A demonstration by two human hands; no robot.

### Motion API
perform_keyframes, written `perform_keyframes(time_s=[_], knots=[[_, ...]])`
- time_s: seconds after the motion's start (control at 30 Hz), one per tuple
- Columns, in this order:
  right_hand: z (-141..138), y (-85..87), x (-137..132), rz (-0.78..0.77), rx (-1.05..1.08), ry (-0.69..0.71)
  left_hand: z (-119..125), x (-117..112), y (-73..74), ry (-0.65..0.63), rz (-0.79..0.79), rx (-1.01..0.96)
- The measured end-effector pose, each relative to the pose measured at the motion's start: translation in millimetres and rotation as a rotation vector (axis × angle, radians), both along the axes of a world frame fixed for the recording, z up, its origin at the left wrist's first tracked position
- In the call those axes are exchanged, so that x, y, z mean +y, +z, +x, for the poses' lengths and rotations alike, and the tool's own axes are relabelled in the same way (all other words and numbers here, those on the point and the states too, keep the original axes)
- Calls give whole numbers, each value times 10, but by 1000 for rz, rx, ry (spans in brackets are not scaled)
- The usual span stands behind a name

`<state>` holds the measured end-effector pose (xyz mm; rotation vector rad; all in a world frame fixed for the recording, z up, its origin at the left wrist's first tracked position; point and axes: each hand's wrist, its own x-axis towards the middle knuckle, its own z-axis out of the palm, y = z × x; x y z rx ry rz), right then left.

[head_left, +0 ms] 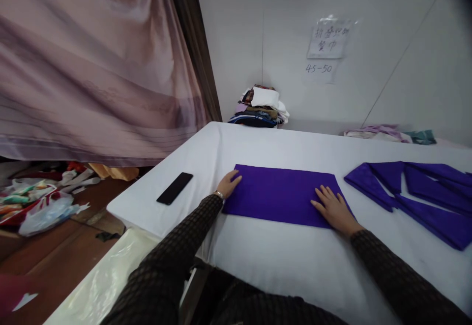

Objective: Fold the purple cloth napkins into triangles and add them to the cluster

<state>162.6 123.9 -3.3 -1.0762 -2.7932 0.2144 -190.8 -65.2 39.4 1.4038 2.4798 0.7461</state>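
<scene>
A purple cloth (pixel 278 194), folded into a flat rectangle, lies on the white-covered table (pixel 258 256) in front of me. My left hand (pixel 229 184) rests at its left edge with the fingers stretched out over the fabric. Near the right edge, my right hand (pixel 334 209) lies flat on the cloth, fingers spread. Neither hand grips anything. To the right of my right hand, more purple fabric (pixel 431 221) lies in long folded strips that cross each other.
A black phone (pixel 175 188) lies on the table's left part. Folded clothes (pixel 260 106) are stacked by the wall, with more fabric (pixel 387 133) at the back right. A pink curtain (pixel 92 69) hangs at left, above floor-level plastic bags (pixel 47 212). Handwritten paper signs (pixel 329 40) are on the wall.
</scene>
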Motion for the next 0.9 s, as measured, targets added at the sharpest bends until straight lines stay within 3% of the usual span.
perform_keyframes(time_s=[0.07,0.2,0.27,0.4,0.6,0.73,0.9], knots=[[65,10,-240,-19,30,92,77,-287,-8,-87,35,11],[80,16,-670,-102,52,296,242,-803,-114,-396,88,137],[38,16,-786,-120,52,333,264,-938,-163,-428,90,180],[-98,36,-887,-114,56,351,195,-970,-196,-380,97,247],[-392,138,-1108,-164,66,405,110,-792,-140,-317,100,351],[-488,244,-1158,-195,68,400,110,-780,-96,-394,166,368],[-395,301,-1096,-225,111,381,55,-939,-92,-453,227,365]])
